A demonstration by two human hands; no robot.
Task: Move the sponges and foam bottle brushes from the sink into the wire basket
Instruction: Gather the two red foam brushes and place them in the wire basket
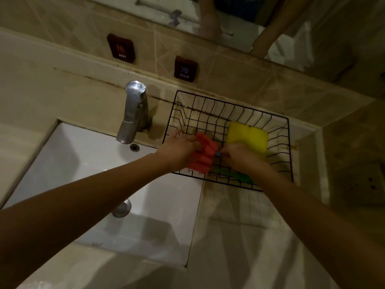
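- On the desk to the right of the sink (79, 163), a black wire basket (288, 142) stands against the tiled back wall, just beside the sink's right edge.
- The left hand (179, 151) reaches over the basket's near-left corner, its fingers (195, 143) closed around a ribbed red sponge (205, 157), which hangs partly over the basket's left rim and partly inside it.
- The right hand (239, 157) is inside the basket, just right of the red sponge; its fingers are curled, and something small and bluish shows at their tips, but I cannot tell whether they grip it.
- A yellow sponge (245, 135) lies in the basket's far-right part, touching the right hand's far side.
- A green sponge (233, 174) lies on the basket floor at the near edge, partly hidden under the right wrist.
- The sink basin shows only its drain plug (121, 209) in the part seen between the arms.
- A metal tap (133, 113) stands at the sink's far edge, left of the basket.
- On the wall above, two dark plaques read HOT (121, 49) and COLD (185, 68).
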